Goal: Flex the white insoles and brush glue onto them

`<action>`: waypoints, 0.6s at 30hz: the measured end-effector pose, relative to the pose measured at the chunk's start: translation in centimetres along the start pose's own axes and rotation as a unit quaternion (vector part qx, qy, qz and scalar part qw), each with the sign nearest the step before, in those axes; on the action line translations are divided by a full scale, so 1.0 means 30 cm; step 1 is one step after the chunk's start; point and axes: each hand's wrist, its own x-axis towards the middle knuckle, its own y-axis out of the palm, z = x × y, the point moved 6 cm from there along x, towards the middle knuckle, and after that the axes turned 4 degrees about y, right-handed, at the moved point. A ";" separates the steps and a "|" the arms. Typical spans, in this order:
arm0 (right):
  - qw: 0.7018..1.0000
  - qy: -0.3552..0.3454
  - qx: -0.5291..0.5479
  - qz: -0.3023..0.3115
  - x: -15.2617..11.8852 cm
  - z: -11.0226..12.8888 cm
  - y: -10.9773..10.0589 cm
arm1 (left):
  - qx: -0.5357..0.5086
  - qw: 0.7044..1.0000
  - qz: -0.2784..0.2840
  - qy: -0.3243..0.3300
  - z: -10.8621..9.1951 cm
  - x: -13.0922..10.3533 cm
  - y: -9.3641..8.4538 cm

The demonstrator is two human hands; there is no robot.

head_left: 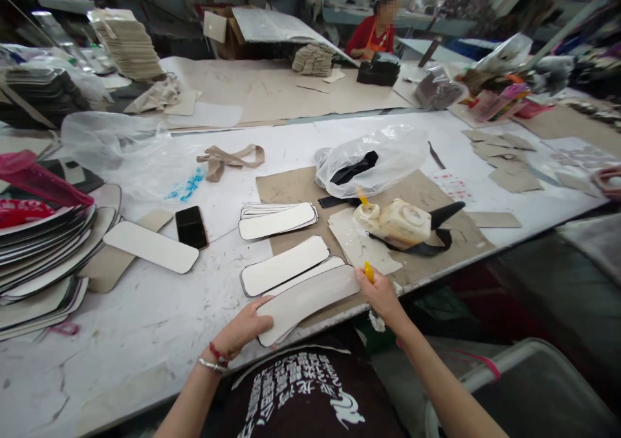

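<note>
1. The counter (pixel 160 308) is a long white surface scuffed with marks, running from the near left to the far right, with a brown cardboard sheet (pixel 291 189) laid on its near middle.
2. A stack of dark-edged panels (pixel 43 244) fans out at the left edge; a clear plastic bag (pixel 383 153) with black pieces inside lies beyond the cardboard.
3. A grimy glue jug (pixel 395 221) rests on its side on the cardboard, right of centre.
4. Three pale rounded strips lie near the person. The nearest strip (pixel 310 299) overlaps the next, and a small pile of strips (pixel 276 220) sits just beyond; by my reading, a few are laid out and most remain.
5. A phone (pixel 191 226) lies left of the pile.
6. The left hand (pixel 245 328) lies flat, fingers spread, pressing the nearest strip's near end.
7. The right hand (pixel 381 292) is closed around a yellow-handled brush (pixel 369 272) at the strip's right end.
</note>
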 end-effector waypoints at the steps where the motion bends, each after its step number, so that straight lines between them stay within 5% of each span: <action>1: 1.000 0.011 -0.022 -0.004 -0.003 -0.012 0.001 | 0.018 1.000 -0.011 0.006 0.002 0.007 -0.014; 7: 0.979 0.055 -0.192 -0.026 0.020 -0.007 -0.007 | 0.138 0.988 -0.070 0.004 0.060 0.032 -0.087; 13: 0.954 0.062 -0.295 0.008 0.096 0.049 0.041 | 0.295 0.934 -0.198 0.034 0.104 0.042 -0.141; 18: 0.953 0.033 -0.303 0.010 0.106 0.097 0.017 | 0.295 0.907 -0.287 0.092 -0.034 -0.022 -0.064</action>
